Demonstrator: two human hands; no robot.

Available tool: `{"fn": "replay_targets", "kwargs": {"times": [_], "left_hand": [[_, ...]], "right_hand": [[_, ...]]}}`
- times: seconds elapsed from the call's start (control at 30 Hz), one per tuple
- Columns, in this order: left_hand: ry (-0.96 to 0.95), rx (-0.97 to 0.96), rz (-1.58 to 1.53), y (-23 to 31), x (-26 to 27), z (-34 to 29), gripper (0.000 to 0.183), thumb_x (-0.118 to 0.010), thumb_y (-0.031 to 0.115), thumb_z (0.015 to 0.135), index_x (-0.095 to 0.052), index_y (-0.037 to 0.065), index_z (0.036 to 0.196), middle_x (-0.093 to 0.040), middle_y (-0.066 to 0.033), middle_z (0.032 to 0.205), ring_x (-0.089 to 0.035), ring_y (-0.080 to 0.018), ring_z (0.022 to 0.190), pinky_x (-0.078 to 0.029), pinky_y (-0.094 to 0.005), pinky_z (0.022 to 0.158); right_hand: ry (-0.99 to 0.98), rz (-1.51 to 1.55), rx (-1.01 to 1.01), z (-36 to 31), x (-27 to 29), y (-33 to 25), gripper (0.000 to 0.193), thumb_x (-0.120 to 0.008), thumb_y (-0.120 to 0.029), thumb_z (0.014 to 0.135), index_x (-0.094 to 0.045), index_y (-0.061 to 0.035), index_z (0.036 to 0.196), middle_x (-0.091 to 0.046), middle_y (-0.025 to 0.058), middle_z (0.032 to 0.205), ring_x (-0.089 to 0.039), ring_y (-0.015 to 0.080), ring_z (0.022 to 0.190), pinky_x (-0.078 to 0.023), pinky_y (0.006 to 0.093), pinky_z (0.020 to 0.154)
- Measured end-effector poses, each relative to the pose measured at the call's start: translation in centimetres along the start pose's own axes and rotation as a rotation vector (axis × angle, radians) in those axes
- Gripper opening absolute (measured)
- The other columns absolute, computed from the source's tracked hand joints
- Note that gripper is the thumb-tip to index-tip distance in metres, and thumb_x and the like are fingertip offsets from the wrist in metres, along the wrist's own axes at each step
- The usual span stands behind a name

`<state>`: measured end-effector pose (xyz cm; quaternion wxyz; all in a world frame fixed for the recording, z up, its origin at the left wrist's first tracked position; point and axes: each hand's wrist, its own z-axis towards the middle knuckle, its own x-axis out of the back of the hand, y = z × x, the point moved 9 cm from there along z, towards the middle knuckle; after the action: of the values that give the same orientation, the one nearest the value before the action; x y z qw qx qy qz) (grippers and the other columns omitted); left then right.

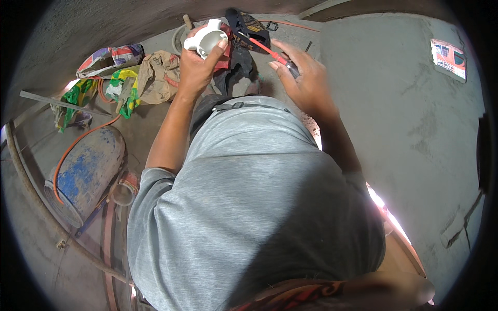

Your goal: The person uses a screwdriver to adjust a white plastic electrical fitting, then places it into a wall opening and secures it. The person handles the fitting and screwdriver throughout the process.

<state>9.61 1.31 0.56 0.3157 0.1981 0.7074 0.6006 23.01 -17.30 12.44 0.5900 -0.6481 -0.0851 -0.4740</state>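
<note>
My left hand (pixel 196 72) is closed around a white round plastic junction box (pixel 210 37) with short pipe sockets. Its hollow side faces up, and my thumb presses on the rim. To the right, my right hand (pixel 308 85) grips a screwdriver (pixel 280 57) by its red and dark handle. The red-sleeved shaft points up and left toward the box, with a visible gap between tip and box. My right index finger is lifted off the handle.
Beyond my hands lies a dark bag (pixel 254 31). Crumpled brown sacks (pixel 158 78) and a green-yellow bag (pixel 124 85) sit left. A blue-stained drum (pixel 88 168), orange hose (pixel 78 139) and small bucket (pixel 124 193) lie lower left. An orange box (pixel 449 59) is set in the grey wall (pixel 384 93).
</note>
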Motion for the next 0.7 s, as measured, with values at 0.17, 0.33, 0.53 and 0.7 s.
{"fn": "replay_targets", "kwargs": {"times": [0.17, 0.33, 0.53, 0.7], "left_hand": [[0.027, -0.024, 0.101, 1.1, 0.1, 0.6, 0.047, -0.08, 0.013, 0.097, -0.058, -0.001, 0.136, -0.072, -0.0083, 0.117, -0.069, -0.013, 0.105, -0.057, -0.0278, 0.091], [0.008, -0.119, 0.162, 2.0, -0.2, 1.0, 0.044, -0.079, 0.012, 0.098, -0.058, 0.0, 0.135, -0.072, -0.0084, 0.119, -0.068, -0.0132, 0.106, -0.056, -0.0282, 0.092], [0.017, -0.148, 0.18, 2.1, 0.0, 1.2, 0.043, -0.08, 0.013, 0.096, -0.061, 0.0, 0.132, -0.071, -0.0078, 0.118, -0.068, -0.0136, 0.106, -0.055, -0.0288, 0.092], [0.026, -0.11, 0.21, 1.9, 0.2, 1.4, 0.043, -0.08, 0.013, 0.097, -0.061, 0.0, 0.133, -0.071, -0.0079, 0.118, -0.068, -0.0142, 0.106, -0.055, -0.029, 0.092]], "right_hand": [[-0.016, -0.01, 0.052, 0.4, -0.2, -0.7, 0.029, -0.071, -0.02, 0.098, -0.074, -0.0088, 0.124, -0.076, 0.0141, 0.108, -0.074, 0.0354, 0.093, -0.059, 0.0428, 0.08], [0.004, 0.034, 0.08, 0.7, -0.6, -1.4, 0.027, -0.07, -0.013, 0.097, -0.074, -0.0075, 0.123, -0.075, 0.0139, 0.106, -0.074, 0.0345, 0.091, -0.059, 0.0425, 0.079], [-0.005, 0.021, 0.124, 1.3, -1.4, -1.6, 0.029, -0.069, -0.01, 0.096, -0.073, -0.0069, 0.125, -0.074, 0.0139, 0.102, -0.074, 0.0342, 0.088, -0.059, 0.0428, 0.077], [-0.003, 0.011, 0.147, 1.6, -1.8, -1.4, 0.029, -0.069, -0.009, 0.096, -0.073, -0.0069, 0.124, -0.073, 0.0136, 0.101, -0.073, 0.0335, 0.086, -0.059, 0.0427, 0.076]]}}
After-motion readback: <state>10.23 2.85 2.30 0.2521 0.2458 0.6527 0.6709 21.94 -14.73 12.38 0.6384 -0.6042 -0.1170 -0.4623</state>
